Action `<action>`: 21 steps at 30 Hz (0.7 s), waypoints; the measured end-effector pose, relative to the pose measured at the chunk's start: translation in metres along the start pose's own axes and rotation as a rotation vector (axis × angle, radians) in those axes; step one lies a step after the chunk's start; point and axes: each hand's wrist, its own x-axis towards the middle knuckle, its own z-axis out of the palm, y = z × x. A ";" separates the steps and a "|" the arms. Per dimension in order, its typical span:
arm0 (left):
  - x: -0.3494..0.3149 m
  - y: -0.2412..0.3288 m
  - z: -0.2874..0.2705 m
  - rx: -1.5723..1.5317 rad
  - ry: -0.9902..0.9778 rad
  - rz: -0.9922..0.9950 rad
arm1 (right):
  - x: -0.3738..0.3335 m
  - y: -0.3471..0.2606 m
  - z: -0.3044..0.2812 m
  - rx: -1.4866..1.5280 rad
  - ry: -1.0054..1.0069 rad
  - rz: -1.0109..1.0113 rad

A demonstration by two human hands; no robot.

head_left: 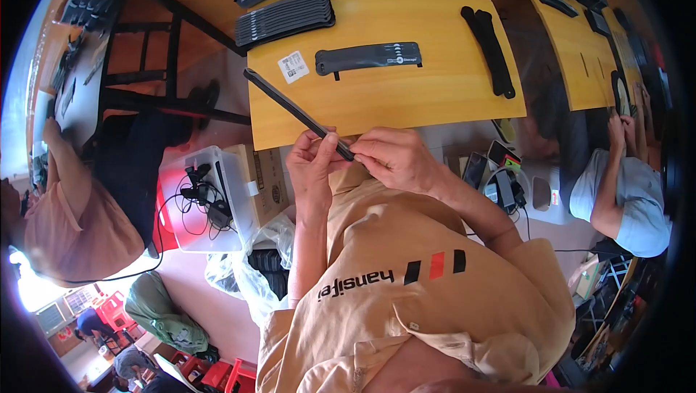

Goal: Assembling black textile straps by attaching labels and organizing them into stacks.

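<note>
Worktop (428,106), flat and yellow, bare along its near middle edge; left hand (316,162) and right hand (397,159) pinch one slim black strip (291,108); one white square label (293,67) beyond.

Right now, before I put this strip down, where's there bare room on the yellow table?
Bare yellow tabletop lies between the flat grey strip and the near edge, and beyond that strip, between the stacks and the black straps. The far left is crowded; a white label sits nearer, and your held strip crosses the near left in view.
</note>
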 end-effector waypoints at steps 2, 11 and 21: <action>-0.001 0.001 0.006 -0.006 0.009 0.023 | 0.000 0.002 -0.001 -0.014 0.008 -0.021; -0.003 0.005 0.011 0.057 -0.014 0.060 | 0.000 0.000 -0.003 0.061 -0.013 0.163; -0.001 0.001 0.012 0.057 0.004 0.099 | 0.002 -0.006 0.003 -0.154 0.098 0.008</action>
